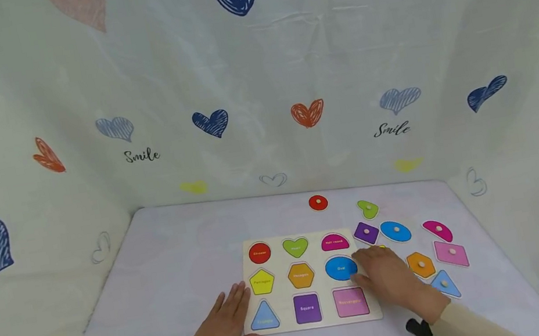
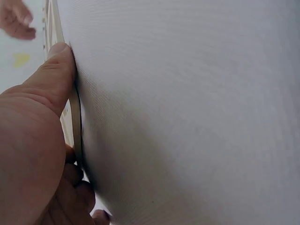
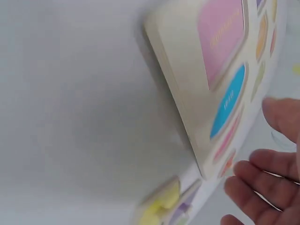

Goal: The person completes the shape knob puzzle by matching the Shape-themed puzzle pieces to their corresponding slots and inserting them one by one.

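Note:
A cream shape puzzle board (image 1: 288, 320) lies flat on the table, its recesses labelled and coloured, with no pieces in them. My left hand (image 1: 223, 328) rests at the board's left side, its fingers along that edge and the thumb (image 2: 58, 70) touching the near edge. Over the board's right edge, beside the blue oval recess (image 1: 341, 268), is my right hand (image 1: 389, 275). The right wrist view shows its fingers (image 3: 272, 183) loosely bent with nothing between them. A yellow knobbed piece (image 3: 157, 206) lies close by, mostly hidden under this hand in the head view.
Right of the board lie a purple square (image 1: 366, 233), blue oval (image 1: 396, 231), orange hexagon (image 1: 418, 271), blue triangle (image 1: 449, 287), pink rectangle (image 1: 455, 256) and magenta half round (image 1: 435, 229). Farther back are a green heart (image 1: 368, 209) and red circle (image 1: 318, 202). Heart-printed cloth (image 1: 253, 65) surrounds the table.

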`<state>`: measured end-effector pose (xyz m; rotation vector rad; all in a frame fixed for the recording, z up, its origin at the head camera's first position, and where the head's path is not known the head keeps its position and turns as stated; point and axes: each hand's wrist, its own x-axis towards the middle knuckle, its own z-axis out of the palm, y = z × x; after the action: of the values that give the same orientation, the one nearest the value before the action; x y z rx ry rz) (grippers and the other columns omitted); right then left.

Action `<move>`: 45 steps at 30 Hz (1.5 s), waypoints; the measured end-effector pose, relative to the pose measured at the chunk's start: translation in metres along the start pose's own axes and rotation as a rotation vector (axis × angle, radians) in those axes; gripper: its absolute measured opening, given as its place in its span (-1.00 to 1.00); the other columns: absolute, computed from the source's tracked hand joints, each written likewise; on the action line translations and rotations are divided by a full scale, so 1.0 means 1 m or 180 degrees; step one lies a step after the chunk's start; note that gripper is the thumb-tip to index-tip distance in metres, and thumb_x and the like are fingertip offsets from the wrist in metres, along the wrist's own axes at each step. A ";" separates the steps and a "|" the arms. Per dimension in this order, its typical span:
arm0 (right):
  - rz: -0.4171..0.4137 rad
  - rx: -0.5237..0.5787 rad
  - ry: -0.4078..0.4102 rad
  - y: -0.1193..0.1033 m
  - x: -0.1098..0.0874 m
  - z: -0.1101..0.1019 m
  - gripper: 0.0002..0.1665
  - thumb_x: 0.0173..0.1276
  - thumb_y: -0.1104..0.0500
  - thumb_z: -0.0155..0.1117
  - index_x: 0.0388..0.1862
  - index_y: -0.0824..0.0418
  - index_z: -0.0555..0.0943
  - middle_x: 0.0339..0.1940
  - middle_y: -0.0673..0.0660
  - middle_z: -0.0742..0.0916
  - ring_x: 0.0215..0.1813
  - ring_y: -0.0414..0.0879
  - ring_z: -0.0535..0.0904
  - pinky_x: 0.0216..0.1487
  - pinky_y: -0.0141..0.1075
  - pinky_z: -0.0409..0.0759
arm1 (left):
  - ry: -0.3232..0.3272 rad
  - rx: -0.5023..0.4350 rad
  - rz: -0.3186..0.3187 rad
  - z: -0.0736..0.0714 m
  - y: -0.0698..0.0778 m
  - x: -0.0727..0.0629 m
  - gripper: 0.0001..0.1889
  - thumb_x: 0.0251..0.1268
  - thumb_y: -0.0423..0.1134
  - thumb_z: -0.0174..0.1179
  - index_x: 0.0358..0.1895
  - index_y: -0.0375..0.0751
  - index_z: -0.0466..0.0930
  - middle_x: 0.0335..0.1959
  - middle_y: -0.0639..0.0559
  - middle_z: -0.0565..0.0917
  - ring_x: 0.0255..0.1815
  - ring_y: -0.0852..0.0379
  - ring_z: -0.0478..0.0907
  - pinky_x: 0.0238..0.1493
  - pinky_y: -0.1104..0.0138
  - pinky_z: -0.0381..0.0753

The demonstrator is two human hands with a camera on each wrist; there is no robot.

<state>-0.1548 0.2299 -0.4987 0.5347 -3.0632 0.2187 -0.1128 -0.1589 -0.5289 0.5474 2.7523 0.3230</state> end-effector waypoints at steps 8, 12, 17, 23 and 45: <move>0.0110 -0.0161 0.0635 0.017 0.075 -0.006 -0.43 0.35 0.05 0.57 0.23 0.29 0.65 0.16 0.30 0.74 0.26 0.24 0.62 0.32 0.22 0.63 | -0.0032 -0.0056 -0.0009 -0.005 0.001 0.003 0.12 0.24 0.35 0.36 0.68 -0.26 0.12 0.73 -0.13 0.15 0.76 -0.14 0.01 0.72 -0.13 0.01; 0.0232 -0.0164 0.0667 0.018 0.109 -0.004 -0.43 0.37 0.05 0.55 0.24 0.30 0.63 0.18 0.31 0.71 0.27 0.24 0.59 0.32 0.21 0.63 | -0.0005 -0.0001 0.0022 -0.005 -0.001 0.003 0.12 0.23 0.37 0.36 0.68 -0.26 0.15 0.72 -0.13 0.17 0.75 -0.15 0.03 0.71 -0.13 0.04; 0.0239 -0.0284 0.0625 0.017 0.142 -0.001 -0.46 0.41 0.02 0.50 0.23 0.29 0.63 0.16 0.29 0.72 0.25 0.21 0.59 0.29 0.17 0.66 | 0.0035 -0.0005 0.0029 -0.004 -0.004 0.004 0.15 0.19 0.38 0.39 0.68 -0.24 0.13 0.72 -0.12 0.17 0.75 -0.15 0.04 0.70 -0.15 0.04; 0.0309 -0.0242 0.0570 0.017 0.163 0.003 -0.49 0.45 0.00 0.46 0.19 0.30 0.63 0.08 0.27 0.73 0.16 0.18 0.62 0.21 0.13 0.70 | 0.0038 -0.0044 -0.0005 0.000 -0.005 0.005 0.22 0.12 0.44 0.39 0.71 -0.20 0.08 0.74 -0.09 0.14 0.75 -0.15 0.01 0.71 -0.17 -0.03; 0.0409 -0.0208 0.0350 0.025 0.199 0.033 -0.53 0.51 0.03 0.38 0.14 0.38 0.54 0.00 0.31 0.67 0.06 0.20 0.56 0.12 0.14 0.70 | -0.0112 -0.0020 -0.0131 0.001 -0.003 0.009 0.23 0.06 0.49 0.38 0.71 -0.11 0.10 0.74 -0.02 0.15 0.76 -0.11 0.00 0.72 -0.17 -0.06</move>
<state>-0.3505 0.1816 -0.5254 0.3122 -2.9872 0.1448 -0.1214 -0.1577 -0.5328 0.4896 2.7238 0.3093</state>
